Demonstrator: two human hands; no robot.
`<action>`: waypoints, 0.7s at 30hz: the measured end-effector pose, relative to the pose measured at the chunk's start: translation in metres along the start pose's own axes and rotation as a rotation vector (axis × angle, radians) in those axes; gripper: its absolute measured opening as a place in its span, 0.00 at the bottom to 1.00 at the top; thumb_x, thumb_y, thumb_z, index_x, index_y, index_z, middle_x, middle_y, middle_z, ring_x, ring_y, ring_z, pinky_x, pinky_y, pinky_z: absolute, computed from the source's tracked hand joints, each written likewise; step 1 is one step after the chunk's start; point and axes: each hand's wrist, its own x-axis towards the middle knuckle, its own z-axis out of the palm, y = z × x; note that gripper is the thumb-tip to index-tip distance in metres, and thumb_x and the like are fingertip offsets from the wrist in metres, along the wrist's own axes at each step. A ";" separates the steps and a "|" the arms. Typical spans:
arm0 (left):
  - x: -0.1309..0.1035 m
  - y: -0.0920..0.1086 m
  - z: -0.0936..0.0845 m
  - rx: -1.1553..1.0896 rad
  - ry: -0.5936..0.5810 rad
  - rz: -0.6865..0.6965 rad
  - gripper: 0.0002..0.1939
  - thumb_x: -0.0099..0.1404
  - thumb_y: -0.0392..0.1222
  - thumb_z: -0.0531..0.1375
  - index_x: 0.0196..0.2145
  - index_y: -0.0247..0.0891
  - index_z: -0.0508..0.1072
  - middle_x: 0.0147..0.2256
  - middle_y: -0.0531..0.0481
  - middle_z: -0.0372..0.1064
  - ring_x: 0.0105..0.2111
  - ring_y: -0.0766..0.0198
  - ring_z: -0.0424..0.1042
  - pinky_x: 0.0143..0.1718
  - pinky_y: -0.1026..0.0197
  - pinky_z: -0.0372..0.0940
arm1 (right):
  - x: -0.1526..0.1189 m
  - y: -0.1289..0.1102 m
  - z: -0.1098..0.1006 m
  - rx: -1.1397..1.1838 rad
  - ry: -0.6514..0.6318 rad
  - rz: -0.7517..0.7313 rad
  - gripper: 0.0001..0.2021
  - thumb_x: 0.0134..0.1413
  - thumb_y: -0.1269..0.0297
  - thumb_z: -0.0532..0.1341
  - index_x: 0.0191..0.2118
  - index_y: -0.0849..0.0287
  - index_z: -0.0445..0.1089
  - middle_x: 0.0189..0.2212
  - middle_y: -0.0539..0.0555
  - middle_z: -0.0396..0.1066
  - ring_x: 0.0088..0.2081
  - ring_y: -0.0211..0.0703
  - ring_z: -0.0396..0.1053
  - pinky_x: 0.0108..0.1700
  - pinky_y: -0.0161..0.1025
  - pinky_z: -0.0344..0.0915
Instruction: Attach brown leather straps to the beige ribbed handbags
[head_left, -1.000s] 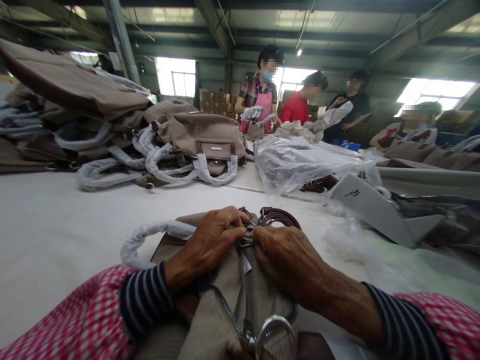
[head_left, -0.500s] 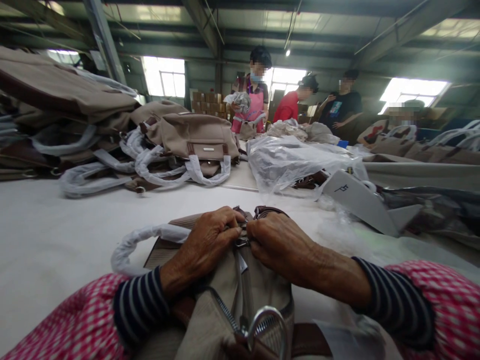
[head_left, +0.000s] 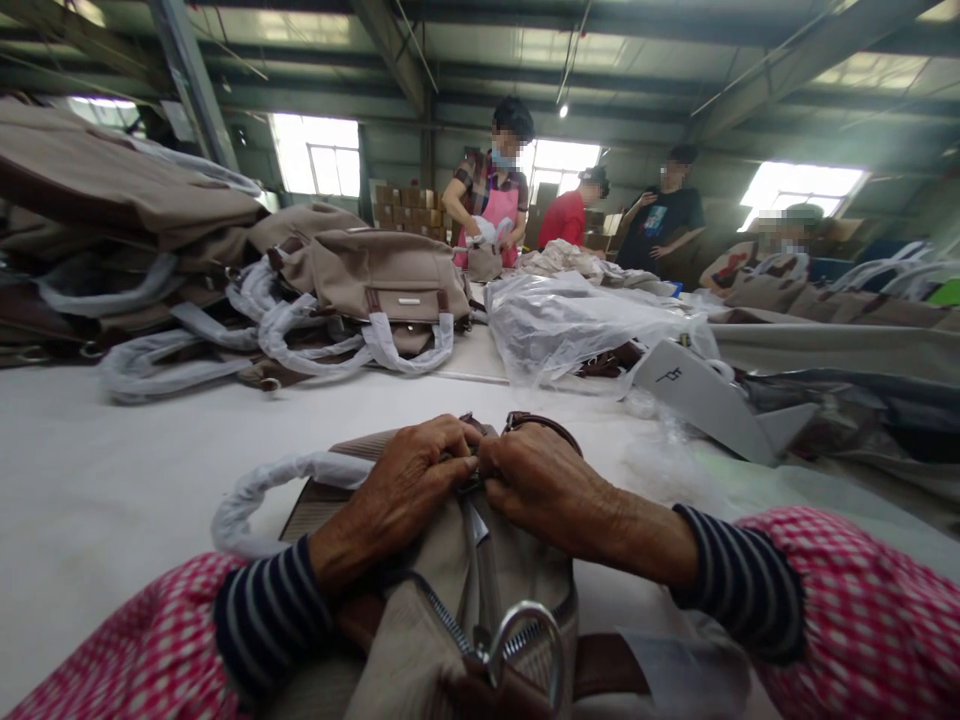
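Note:
A taupe handbag [head_left: 420, 610] with brown trim lies on the white table in front of me, its zip [head_left: 442, 615] partly apart at the near end. My left hand [head_left: 409, 475] is closed in a pinch at the bag's far end. Close against it, my right hand [head_left: 551, 490] is closed at the same spot, where the fingers hide what they grip, near a metal clasp. A metal ring [head_left: 529, 640] stands up at the bag's near end. One handle [head_left: 259, 500], wrapped in white film, loops out to the left.
Several taupe bags [head_left: 375, 270] with wrapped handles are piled at the left. Clear plastic bags [head_left: 585, 320] and a white card [head_left: 697, 390] lie to the right. Across the table a person in a pink apron [head_left: 499, 215] handles a bag; other people are behind.
My right hand has shifted slightly left, closer to my left hand, covering the metal clasp more. The whole view has moved a little. The person in the pink apron has lowered their hands to a bag.

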 end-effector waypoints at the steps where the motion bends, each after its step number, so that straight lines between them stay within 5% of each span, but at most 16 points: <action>1: 0.000 0.000 -0.001 -0.007 -0.021 0.016 0.09 0.66 0.40 0.57 0.27 0.39 0.71 0.42 0.47 0.76 0.45 0.55 0.73 0.49 0.55 0.65 | 0.000 0.000 0.001 0.010 -0.011 0.014 0.08 0.60 0.73 0.61 0.43 0.62 0.76 0.35 0.58 0.78 0.37 0.47 0.73 0.37 0.40 0.56; 9: 0.002 -0.004 -0.006 0.044 -0.134 0.103 0.08 0.66 0.37 0.57 0.36 0.39 0.78 0.47 0.45 0.73 0.52 0.53 0.69 0.60 0.52 0.61 | 0.000 0.002 0.004 0.096 -0.013 0.024 0.11 0.63 0.72 0.60 0.49 0.63 0.74 0.41 0.58 0.79 0.41 0.48 0.74 0.39 0.41 0.55; 21: 0.002 -0.008 -0.006 0.061 -0.133 0.105 0.08 0.64 0.34 0.58 0.33 0.39 0.78 0.51 0.44 0.73 0.55 0.52 0.67 0.62 0.49 0.59 | -0.006 0.003 0.016 0.136 0.033 0.017 0.07 0.66 0.71 0.60 0.47 0.63 0.73 0.42 0.59 0.80 0.42 0.48 0.75 0.41 0.41 0.58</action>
